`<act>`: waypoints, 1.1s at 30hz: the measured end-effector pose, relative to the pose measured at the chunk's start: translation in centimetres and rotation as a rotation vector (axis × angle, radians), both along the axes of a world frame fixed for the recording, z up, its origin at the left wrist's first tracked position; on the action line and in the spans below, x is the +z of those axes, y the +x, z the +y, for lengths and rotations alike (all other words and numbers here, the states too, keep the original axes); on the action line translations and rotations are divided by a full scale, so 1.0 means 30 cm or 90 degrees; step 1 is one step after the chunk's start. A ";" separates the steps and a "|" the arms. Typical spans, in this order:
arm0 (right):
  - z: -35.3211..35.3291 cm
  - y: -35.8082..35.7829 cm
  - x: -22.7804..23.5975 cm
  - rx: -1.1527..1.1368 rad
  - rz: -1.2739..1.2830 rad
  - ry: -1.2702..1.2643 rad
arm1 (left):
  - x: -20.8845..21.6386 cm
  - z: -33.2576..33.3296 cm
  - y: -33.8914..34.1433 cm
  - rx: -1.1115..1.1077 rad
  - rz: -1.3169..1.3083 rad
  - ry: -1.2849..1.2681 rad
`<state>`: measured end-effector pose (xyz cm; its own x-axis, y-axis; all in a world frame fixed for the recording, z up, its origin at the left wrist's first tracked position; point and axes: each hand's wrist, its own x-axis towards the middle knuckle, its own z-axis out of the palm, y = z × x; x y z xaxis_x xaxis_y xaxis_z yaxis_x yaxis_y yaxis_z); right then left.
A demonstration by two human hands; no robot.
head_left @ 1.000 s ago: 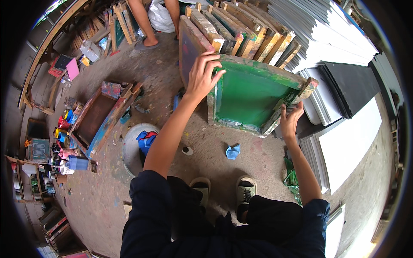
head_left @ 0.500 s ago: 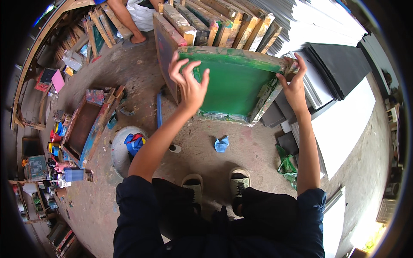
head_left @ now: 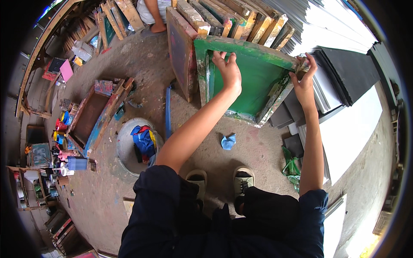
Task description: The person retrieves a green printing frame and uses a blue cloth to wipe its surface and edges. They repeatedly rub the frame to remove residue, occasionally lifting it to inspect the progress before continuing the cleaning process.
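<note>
A wooden screen-printing frame [head_left: 258,81] with green mesh and paint-stained wood leans in front of a row of similar frames. My right hand [head_left: 305,84] grips its upper right corner, thumb on the near side and fingers bent over the top. My left hand [head_left: 229,74] is raised in front of the mesh near the upper left inside corner. Its visible fingers are apart and bent toward the green surface, with nothing seen in them. Whether the fingertips press on the mesh I cannot tell.
Wooden frames [head_left: 241,21] stand behind. Black sheets [head_left: 350,71] and white boards [head_left: 359,129] lie at the right. On the floor are a bucket of cloths [head_left: 122,139], a crumpled blue scrap [head_left: 228,141] and green plastic [head_left: 292,170]. Paint pots [head_left: 60,124] sit at the left.
My left hand has left the frame's upper left corner and moved inward in front of the mesh. My right hand keeps its grip. The whole view has shifted slightly.
</note>
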<state>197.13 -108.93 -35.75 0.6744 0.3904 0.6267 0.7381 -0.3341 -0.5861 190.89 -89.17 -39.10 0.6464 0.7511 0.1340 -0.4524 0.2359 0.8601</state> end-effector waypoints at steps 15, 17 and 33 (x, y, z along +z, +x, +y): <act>-0.025 0.027 -0.015 0.061 0.039 0.016 | -0.018 0.013 0.013 -0.011 -0.080 -0.163; -0.025 0.028 -0.022 0.063 0.038 0.019 | -0.025 0.019 0.006 -0.013 -0.066 -0.106; -0.046 0.008 0.027 0.188 0.192 0.046 | -0.055 -0.320 0.093 -0.357 0.037 0.101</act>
<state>197.36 -110.32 -34.94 0.6972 0.5564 0.4520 0.5881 -0.0835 -0.8044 193.69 -98.78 -40.76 0.9489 0.2663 0.1692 -0.2466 0.2915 0.9242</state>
